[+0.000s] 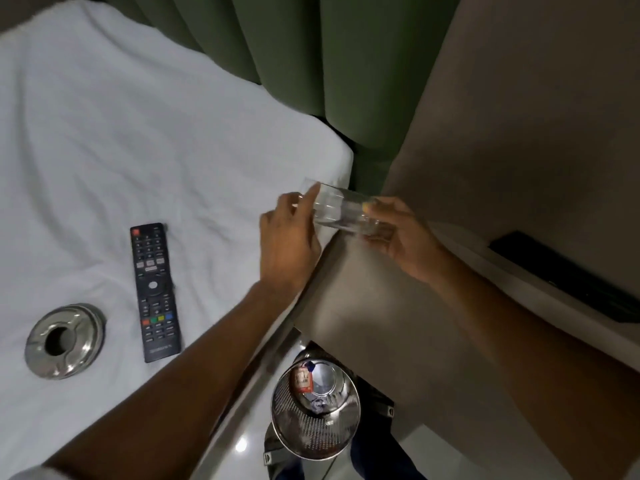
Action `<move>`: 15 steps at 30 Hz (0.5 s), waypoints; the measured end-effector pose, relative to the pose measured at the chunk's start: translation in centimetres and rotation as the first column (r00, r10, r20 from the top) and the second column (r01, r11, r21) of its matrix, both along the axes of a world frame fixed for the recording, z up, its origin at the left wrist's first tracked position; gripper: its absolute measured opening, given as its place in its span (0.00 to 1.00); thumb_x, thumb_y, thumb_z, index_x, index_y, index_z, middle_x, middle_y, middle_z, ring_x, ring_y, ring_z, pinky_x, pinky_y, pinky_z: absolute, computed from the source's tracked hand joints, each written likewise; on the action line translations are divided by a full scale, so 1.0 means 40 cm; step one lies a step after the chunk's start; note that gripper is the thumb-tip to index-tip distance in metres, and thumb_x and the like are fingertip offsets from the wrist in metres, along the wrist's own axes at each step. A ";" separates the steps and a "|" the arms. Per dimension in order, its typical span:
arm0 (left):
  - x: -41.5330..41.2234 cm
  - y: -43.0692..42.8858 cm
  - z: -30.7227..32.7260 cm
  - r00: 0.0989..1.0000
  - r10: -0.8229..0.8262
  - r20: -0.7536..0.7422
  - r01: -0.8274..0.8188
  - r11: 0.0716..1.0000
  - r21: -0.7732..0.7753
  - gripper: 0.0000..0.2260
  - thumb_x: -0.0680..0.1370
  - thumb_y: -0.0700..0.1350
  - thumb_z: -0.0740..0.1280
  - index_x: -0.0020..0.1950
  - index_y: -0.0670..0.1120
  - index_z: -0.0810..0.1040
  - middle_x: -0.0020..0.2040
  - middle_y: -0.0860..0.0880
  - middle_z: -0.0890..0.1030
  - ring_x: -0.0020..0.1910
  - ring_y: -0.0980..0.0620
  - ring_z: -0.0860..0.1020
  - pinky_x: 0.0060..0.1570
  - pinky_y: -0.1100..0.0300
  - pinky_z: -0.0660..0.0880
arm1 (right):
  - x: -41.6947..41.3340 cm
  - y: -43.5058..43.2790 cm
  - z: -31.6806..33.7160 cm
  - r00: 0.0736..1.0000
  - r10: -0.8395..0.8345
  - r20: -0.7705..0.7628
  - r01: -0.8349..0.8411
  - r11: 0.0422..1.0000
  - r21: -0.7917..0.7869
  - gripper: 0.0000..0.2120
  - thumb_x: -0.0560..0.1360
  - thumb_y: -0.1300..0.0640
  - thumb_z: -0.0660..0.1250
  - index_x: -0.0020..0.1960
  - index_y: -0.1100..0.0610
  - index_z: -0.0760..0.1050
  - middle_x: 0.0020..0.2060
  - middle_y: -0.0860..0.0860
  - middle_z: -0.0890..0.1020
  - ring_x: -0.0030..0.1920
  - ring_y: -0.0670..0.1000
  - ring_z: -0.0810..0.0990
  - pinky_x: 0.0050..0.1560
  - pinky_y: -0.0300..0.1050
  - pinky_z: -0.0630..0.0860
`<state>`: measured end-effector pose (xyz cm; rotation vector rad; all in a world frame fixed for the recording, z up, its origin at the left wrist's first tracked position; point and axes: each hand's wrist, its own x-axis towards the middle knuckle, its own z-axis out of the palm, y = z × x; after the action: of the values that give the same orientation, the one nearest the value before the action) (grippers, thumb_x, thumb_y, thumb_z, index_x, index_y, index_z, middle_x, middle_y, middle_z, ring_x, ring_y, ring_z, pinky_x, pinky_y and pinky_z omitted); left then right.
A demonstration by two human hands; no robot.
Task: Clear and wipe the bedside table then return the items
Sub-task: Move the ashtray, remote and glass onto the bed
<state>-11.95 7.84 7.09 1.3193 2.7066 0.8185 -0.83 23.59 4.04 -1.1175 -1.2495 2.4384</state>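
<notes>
A clear drinking glass [341,211] lies tilted on its side in the air, above the corner where the bed meets the bedside table [374,299]. My right hand [398,233] grips its base end. My left hand [291,237] touches the rim end with its fingertips. On the white bed sheet [138,150] to the left lie a black remote control [154,291] and a round steel ashtray [65,341]. The grey-brown table top under the glass shows nothing on it.
A perforated steel waste bin [317,410] with some scraps inside stands on the glossy floor below the table. Green curtains [294,46] hang behind the bed. A dark flat panel [568,275] sits against the wall at the right.
</notes>
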 end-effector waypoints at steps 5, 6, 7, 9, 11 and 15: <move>-0.213 -0.137 0.031 0.995 0.049 -0.090 -0.061 0.989 -0.132 0.28 0.74 0.36 0.58 0.75 0.44 0.67 0.58 0.35 0.74 0.59 0.36 0.73 0.56 0.46 0.67 | -0.215 -0.158 0.034 0.993 0.080 0.091 -0.106 0.935 0.338 0.18 0.65 0.55 0.79 0.49 0.54 0.74 0.40 0.54 0.79 0.40 0.54 0.83 0.43 0.48 0.83; -0.251 -0.163 0.034 0.995 0.048 -0.093 -0.060 0.989 -0.134 0.27 0.74 0.37 0.57 0.75 0.43 0.67 0.58 0.34 0.73 0.57 0.35 0.73 0.54 0.45 0.69 | -0.253 -0.191 0.039 0.990 0.074 0.116 -0.120 0.879 0.462 0.20 0.63 0.52 0.79 0.49 0.55 0.74 0.37 0.52 0.79 0.40 0.55 0.83 0.43 0.48 0.83; -0.288 -0.196 0.034 0.995 0.047 -0.090 -0.059 0.989 -0.132 0.27 0.74 0.38 0.56 0.74 0.42 0.66 0.58 0.33 0.73 0.56 0.34 0.74 0.53 0.45 0.72 | -0.290 -0.230 0.042 0.989 0.070 0.129 -0.131 0.820 0.557 0.22 0.62 0.50 0.80 0.49 0.56 0.74 0.35 0.50 0.79 0.40 0.54 0.83 0.43 0.45 0.81; -0.339 -0.241 0.028 0.996 0.061 -0.067 -0.070 0.986 -0.149 0.23 0.79 0.40 0.56 0.75 0.42 0.65 0.62 0.33 0.71 0.56 0.34 0.75 0.51 0.45 0.75 | -0.339 -0.286 0.042 0.984 0.066 0.166 -0.165 0.693 0.701 0.23 0.61 0.47 0.79 0.48 0.55 0.73 0.33 0.45 0.77 0.38 0.48 0.80 0.39 0.35 0.76; -0.371 -0.284 0.016 0.996 0.078 -0.053 -0.088 0.969 -0.229 0.22 0.82 0.42 0.57 0.76 0.43 0.63 0.68 0.34 0.68 0.62 0.35 0.73 0.54 0.44 0.76 | -0.371 -0.338 0.039 0.960 0.112 0.258 -0.275 0.564 0.779 0.24 0.63 0.44 0.76 0.49 0.54 0.71 0.38 0.48 0.79 0.42 0.51 0.79 0.39 0.40 0.73; -0.378 -0.341 0.013 0.998 0.011 -0.059 -0.031 0.937 -0.347 0.27 0.79 0.40 0.59 0.79 0.43 0.57 0.76 0.31 0.58 0.70 0.31 0.66 0.66 0.41 0.67 | -0.363 -0.400 0.029 0.943 0.106 0.315 -0.329 0.430 0.841 0.25 0.65 0.41 0.73 0.55 0.52 0.69 0.48 0.55 0.76 0.51 0.57 0.76 0.44 0.47 0.75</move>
<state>-27.06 -5.81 7.59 1.2493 2.7415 0.2821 -15.36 7.61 5.21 -0.8829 -2.4443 1.2905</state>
